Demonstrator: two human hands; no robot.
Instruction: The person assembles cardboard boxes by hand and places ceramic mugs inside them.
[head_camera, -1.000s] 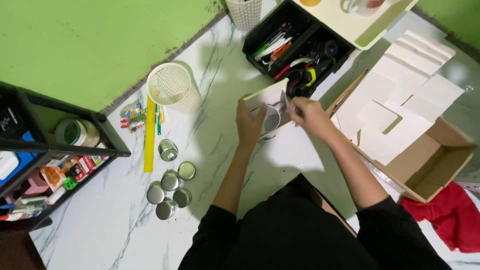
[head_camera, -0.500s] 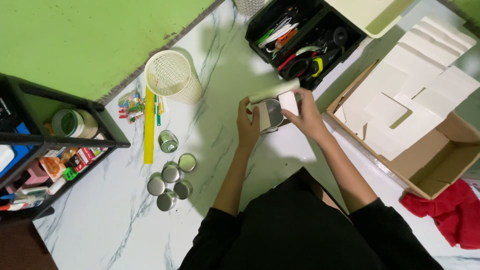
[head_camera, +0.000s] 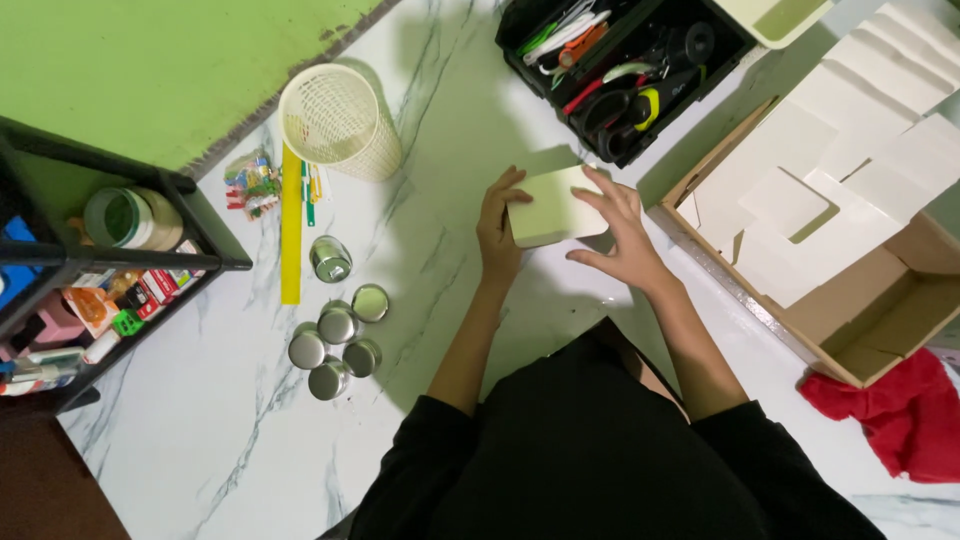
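A small pale cream box (head_camera: 556, 206) with its lid down is held between both hands above the white marble table (head_camera: 200, 440). My left hand (head_camera: 497, 228) grips its left side. My right hand (head_camera: 622, 232) lies across its right side and top, fingers spread. Left of my arms stand several small round silver tins (head_camera: 335, 340), some upright and one lying on its side (head_camera: 330, 258).
A white mesh cup (head_camera: 338, 120) lies tipped at the back left, next to a yellow ruler (head_camera: 291, 222). A black tool tray (head_camera: 625, 70) with scissors sits at the back. A cardboard box (head_camera: 850, 300) with white cartons is at right, a red cloth (head_camera: 895, 410) below it, a black shelf rack (head_camera: 90, 260) at left.
The silver tin seen between my hands earlier is now hidden by the cream box, whose lid has come down. My hands moved slightly left and toward me.
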